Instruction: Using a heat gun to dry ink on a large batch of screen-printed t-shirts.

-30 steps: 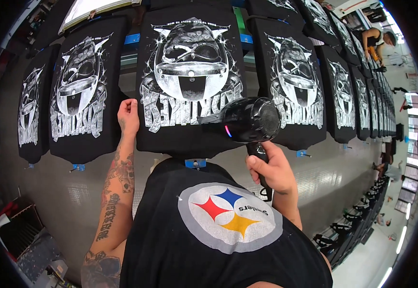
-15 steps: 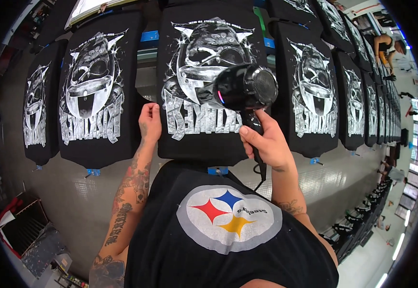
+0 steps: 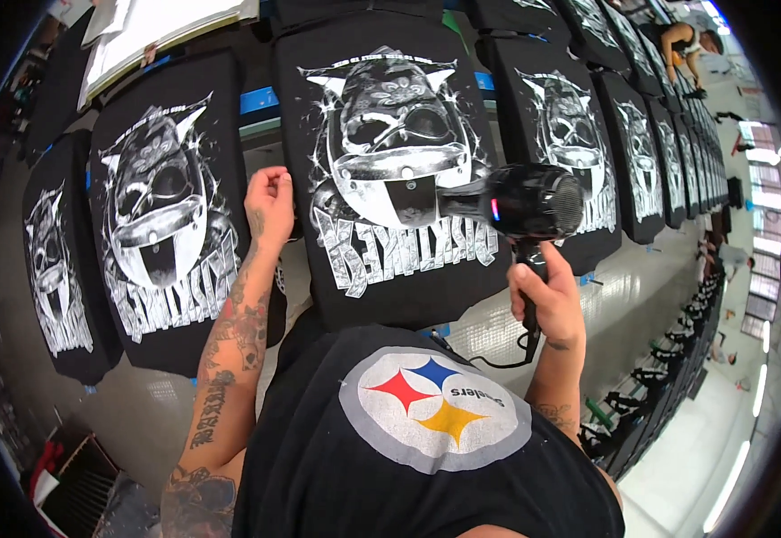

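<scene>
A black T-shirt with a white and grey character print (image 3: 399, 166) lies stretched flat on a board in front of me. My right hand (image 3: 547, 291) is wrapped round the handle of a black hair dryer (image 3: 534, 202). The dryer's nozzle points left over the lower right part of the print, and a small pink and blue light glows on its body. Beside the shirt's left edge is my left hand (image 3: 270, 204), fingers curled and thumb pressed in. Whether it pinches the shirt's fabric is hidden.
Matching printed shirts on boards flank mine, one at left (image 3: 161, 197) and one at right (image 3: 565, 134), with more in a row beyond. A white-topped frame (image 3: 170, 31) is at upper left. The dryer's cord (image 3: 502, 365) hangs near my waist. Another person (image 3: 691, 54) bends over at far right.
The hair dryer in my right hand has moved right and slightly down, uncovering more of the print. My left hand has shifted a little left and up. The view has turned.
</scene>
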Demonstrator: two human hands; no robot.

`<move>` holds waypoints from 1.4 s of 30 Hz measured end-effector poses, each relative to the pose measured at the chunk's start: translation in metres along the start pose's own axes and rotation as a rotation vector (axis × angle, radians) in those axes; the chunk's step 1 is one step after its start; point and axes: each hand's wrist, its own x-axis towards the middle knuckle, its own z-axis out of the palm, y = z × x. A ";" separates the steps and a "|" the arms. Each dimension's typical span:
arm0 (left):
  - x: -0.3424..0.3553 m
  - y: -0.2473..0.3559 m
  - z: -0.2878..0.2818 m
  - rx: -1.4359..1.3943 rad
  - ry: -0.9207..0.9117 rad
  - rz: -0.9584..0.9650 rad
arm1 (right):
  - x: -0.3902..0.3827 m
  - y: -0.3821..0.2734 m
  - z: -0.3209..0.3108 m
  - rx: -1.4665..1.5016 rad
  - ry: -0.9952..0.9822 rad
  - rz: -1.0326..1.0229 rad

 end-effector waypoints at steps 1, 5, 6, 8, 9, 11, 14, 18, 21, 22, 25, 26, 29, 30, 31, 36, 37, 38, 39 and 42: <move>0.015 0.000 0.007 0.043 0.013 0.070 | 0.000 0.000 -0.003 -0.022 0.060 -0.009; 0.070 0.001 0.032 0.149 0.024 0.129 | 0.010 0.001 -0.007 -0.030 0.156 -0.060; 0.082 0.004 0.039 0.193 0.051 0.133 | 0.014 0.001 -0.004 -0.024 0.161 -0.058; 0.103 0.003 0.050 0.240 0.084 0.137 | 0.026 -0.003 0.007 0.134 0.060 -0.055; 0.112 0.001 0.053 0.310 0.086 0.173 | 0.032 -0.002 0.015 0.147 0.046 -0.031; 0.122 -0.002 0.060 0.348 0.067 0.204 | 0.045 -0.006 0.030 0.113 -0.043 -0.009; 0.123 -0.003 0.064 0.389 0.079 0.178 | 0.073 -0.010 0.041 0.128 -0.123 -0.036; 0.116 0.004 0.068 0.392 0.078 0.138 | 0.120 -0.025 0.041 0.095 -0.112 -0.129; 0.116 0.006 0.064 0.398 0.114 0.172 | 0.152 -0.042 0.049 0.118 -0.202 -0.142; 0.116 0.005 0.064 0.405 0.122 0.193 | 0.163 -0.045 0.055 0.118 -0.210 -0.138; 0.113 0.011 0.067 0.379 0.114 0.200 | 0.192 -0.053 0.080 0.145 -0.256 -0.149; 0.113 0.012 0.066 0.363 0.099 0.177 | 0.201 -0.053 0.088 0.190 -0.280 -0.141; 0.114 0.009 0.064 0.369 0.111 0.217 | 0.220 -0.057 0.108 0.191 -0.321 -0.170; 0.114 0.008 0.064 0.369 0.115 0.218 | 0.226 -0.058 0.109 0.190 -0.324 -0.172; 0.114 0.007 0.064 0.370 0.116 0.211 | 0.232 -0.059 0.109 0.194 -0.279 -0.180; 0.112 0.004 0.063 0.340 0.105 0.185 | 0.243 -0.068 0.074 0.183 -0.040 -0.226; 0.111 0.005 0.063 0.335 0.107 0.177 | 0.242 -0.068 0.063 0.179 0.007 -0.241; 0.111 0.006 0.063 0.330 0.109 0.169 | 0.241 -0.069 0.055 0.174 0.054 -0.257; 0.112 0.007 0.064 0.325 0.109 0.168 | 0.239 -0.070 0.049 0.127 0.120 -0.278; 0.112 0.010 0.064 0.338 0.083 0.137 | 0.235 -0.073 0.045 0.053 0.141 -0.300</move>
